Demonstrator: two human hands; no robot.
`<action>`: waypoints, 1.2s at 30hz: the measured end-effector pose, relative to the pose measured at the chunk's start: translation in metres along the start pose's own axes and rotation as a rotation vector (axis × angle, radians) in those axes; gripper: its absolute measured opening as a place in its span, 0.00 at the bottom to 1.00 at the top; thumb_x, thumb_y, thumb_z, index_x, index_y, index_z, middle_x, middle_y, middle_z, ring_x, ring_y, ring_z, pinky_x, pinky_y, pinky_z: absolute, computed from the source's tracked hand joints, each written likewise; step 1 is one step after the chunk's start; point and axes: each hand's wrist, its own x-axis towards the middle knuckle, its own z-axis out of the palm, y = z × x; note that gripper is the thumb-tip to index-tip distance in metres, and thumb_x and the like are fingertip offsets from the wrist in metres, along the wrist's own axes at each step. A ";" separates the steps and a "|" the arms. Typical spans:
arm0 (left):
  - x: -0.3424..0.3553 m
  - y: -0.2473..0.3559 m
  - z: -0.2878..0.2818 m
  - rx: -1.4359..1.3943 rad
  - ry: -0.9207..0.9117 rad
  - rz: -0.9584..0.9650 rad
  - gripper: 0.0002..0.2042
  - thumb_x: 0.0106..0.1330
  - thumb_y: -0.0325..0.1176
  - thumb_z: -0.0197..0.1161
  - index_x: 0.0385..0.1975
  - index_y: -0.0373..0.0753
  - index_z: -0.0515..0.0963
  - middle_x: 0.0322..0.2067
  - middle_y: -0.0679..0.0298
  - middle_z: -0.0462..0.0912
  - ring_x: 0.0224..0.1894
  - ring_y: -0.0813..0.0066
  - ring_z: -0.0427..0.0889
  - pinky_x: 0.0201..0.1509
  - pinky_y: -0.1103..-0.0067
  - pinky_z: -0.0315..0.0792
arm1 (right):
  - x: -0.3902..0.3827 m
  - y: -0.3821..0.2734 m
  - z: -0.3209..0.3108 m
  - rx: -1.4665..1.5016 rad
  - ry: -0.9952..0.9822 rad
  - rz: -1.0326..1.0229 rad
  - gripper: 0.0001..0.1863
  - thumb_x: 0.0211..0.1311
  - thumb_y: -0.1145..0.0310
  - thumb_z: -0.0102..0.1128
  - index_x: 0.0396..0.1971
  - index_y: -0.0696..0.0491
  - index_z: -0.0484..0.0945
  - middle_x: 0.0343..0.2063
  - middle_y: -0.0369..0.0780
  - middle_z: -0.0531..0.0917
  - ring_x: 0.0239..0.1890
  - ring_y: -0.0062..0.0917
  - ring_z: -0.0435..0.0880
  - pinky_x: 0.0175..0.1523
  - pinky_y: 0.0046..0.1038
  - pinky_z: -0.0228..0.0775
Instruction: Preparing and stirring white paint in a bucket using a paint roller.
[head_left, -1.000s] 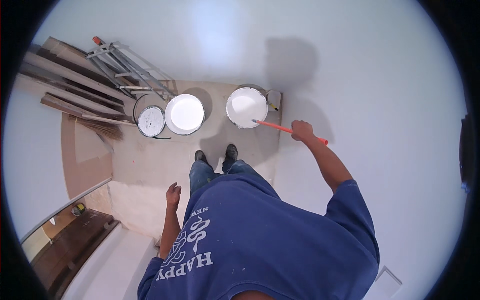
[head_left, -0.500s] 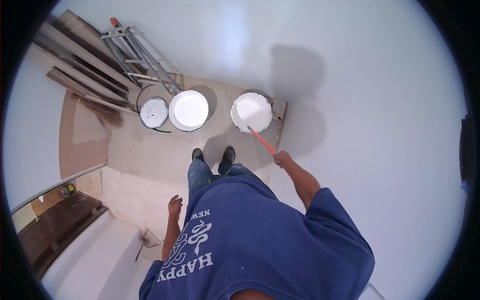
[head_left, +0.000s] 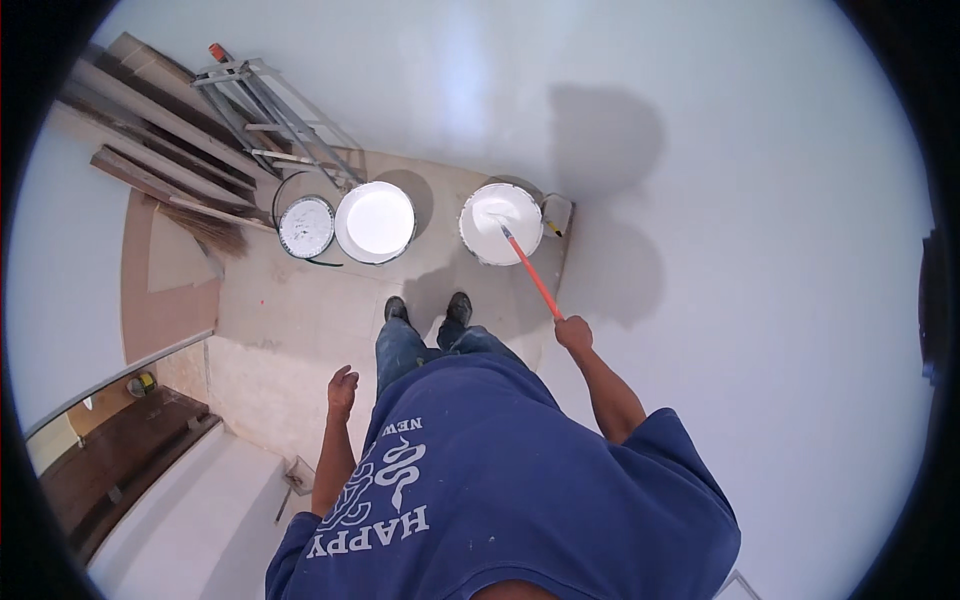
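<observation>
My right hand (head_left: pixel 573 335) is closed round the near end of a long orange pole (head_left: pixel 536 275). The pole slants away from me to the left, and its grey tip reaches inside a white bucket (head_left: pixel 463 238) that holds white paint (head_left: pixel 484 212). Whatever is fixed to the tip cannot be made out against the paint. By my left side hangs my left hand (head_left: pixel 342 390), its fingers loosely bent and apart, with nothing in it. My shoes stand on the floor on the near side of the buckets.
Left of the paint bucket stand another white bucket (head_left: pixel 375 222) and a smaller round tub (head_left: pixel 306 227) with a speckled top. A stepladder (head_left: pixel 280 115) and long boards (head_left: pixel 160 115) lean behind them. A small container (head_left: pixel 557 214) sits by the right wall (head_left: pixel 760 300).
The orange pole's tip has gone farther into the right bucket, and the pole stands steeper. My right hand has moved slightly nearer to me, my left hand slightly left and farther away.
</observation>
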 end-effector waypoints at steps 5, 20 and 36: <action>0.009 0.018 0.011 0.000 -0.033 0.028 0.24 0.65 0.36 0.63 0.59 0.32 0.75 0.36 0.60 0.83 0.37 0.74 0.79 0.46 0.77 0.75 | -0.029 0.023 0.018 0.001 0.046 -0.038 0.29 0.65 0.45 0.54 0.38 0.61 0.84 0.42 0.54 0.85 0.46 0.50 0.85 0.52 0.46 0.75; 0.021 0.003 0.010 0.124 -0.067 0.163 0.25 0.64 0.38 0.64 0.60 0.32 0.74 0.39 0.57 0.85 0.39 0.73 0.81 0.47 0.76 0.75 | 0.033 -0.034 -0.020 -0.357 0.182 -0.399 0.12 0.64 0.69 0.53 0.44 0.55 0.80 0.40 0.48 0.86 0.42 0.45 0.87 0.48 0.44 0.79; -0.064 -0.115 0.022 -0.154 0.047 -0.257 0.26 0.61 0.35 0.65 0.60 0.34 0.75 0.35 0.60 0.84 0.34 0.73 0.79 0.40 0.77 0.74 | 0.028 -0.100 -0.104 -0.653 0.196 -0.543 0.11 0.55 0.65 0.66 0.37 0.51 0.85 0.37 0.43 0.87 0.43 0.38 0.88 0.47 0.39 0.80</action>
